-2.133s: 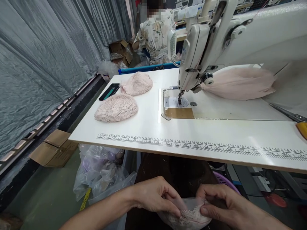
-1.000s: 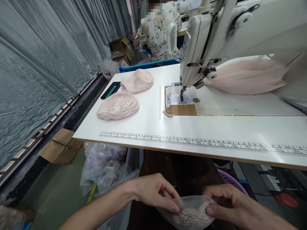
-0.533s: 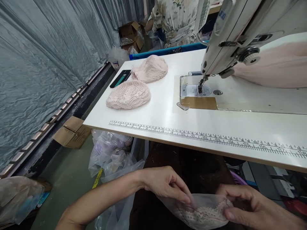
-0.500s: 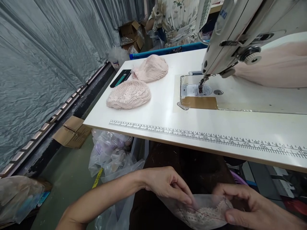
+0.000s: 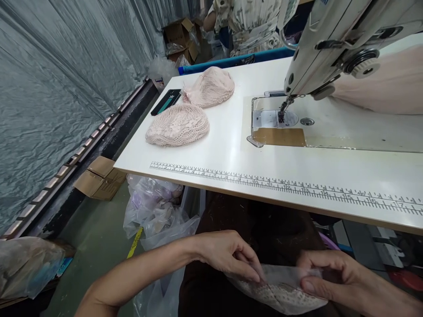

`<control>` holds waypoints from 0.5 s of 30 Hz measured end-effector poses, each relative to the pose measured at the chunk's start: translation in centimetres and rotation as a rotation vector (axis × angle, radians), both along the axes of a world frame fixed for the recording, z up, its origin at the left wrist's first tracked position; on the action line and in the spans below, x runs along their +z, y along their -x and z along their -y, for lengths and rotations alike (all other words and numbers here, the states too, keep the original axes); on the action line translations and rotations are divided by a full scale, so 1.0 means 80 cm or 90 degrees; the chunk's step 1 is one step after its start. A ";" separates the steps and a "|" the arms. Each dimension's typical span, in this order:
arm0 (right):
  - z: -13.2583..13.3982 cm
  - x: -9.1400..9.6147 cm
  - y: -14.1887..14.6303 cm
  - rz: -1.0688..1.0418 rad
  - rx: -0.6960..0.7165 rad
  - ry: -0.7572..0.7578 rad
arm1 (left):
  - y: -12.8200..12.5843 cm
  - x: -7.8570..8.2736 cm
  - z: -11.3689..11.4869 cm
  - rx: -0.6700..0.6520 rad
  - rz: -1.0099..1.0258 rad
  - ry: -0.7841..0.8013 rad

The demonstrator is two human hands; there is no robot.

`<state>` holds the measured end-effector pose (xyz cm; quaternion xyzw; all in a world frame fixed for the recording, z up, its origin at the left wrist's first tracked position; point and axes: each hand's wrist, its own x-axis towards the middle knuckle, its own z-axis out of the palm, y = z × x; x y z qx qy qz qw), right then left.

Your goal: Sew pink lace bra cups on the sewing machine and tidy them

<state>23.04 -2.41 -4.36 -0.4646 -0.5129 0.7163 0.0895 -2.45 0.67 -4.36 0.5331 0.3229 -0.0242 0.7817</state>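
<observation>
Over my lap, below the table edge, a pale pink lace cup piece (image 5: 284,296) with a sheer mesh edge stretches between my two hands. My left hand (image 5: 231,257) pinches its left side with thumb and fingertips. At the other side, my right hand (image 5: 333,275) grips the sheer edge between thumb and fingers. Two stacks of similar pink lace cups lie on the table: the nearer stack (image 5: 178,125) and the farther stack (image 5: 211,86). Beside them rests a black phone (image 5: 166,102) with a green stripe.
A sewing machine (image 5: 317,57) stands on the white table (image 5: 211,154), with pink fabric (image 5: 383,83) behind its head. A printed ruler runs along the front edge. Plastic bags (image 5: 155,207) and a cardboard box (image 5: 101,177) sit at left. Another person (image 5: 254,22) is beyond the table.
My right thumb has moved up and left onto the sheer edge, and the lace piece looks flatter. The view has shifted slightly, while both hands keep their hold.
</observation>
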 end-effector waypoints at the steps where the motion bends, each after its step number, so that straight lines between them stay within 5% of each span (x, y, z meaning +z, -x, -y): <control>1: 0.000 -0.001 -0.001 0.000 -0.004 0.001 | -0.001 0.001 0.000 -0.001 -0.005 -0.002; 9: 0.001 0.001 -0.003 -0.037 -0.021 0.007 | -0.015 0.011 0.003 -0.030 -0.043 -0.150; 15: 0.002 0.007 -0.008 -0.030 -0.042 -0.008 | -0.015 0.010 0.003 0.001 0.005 -0.098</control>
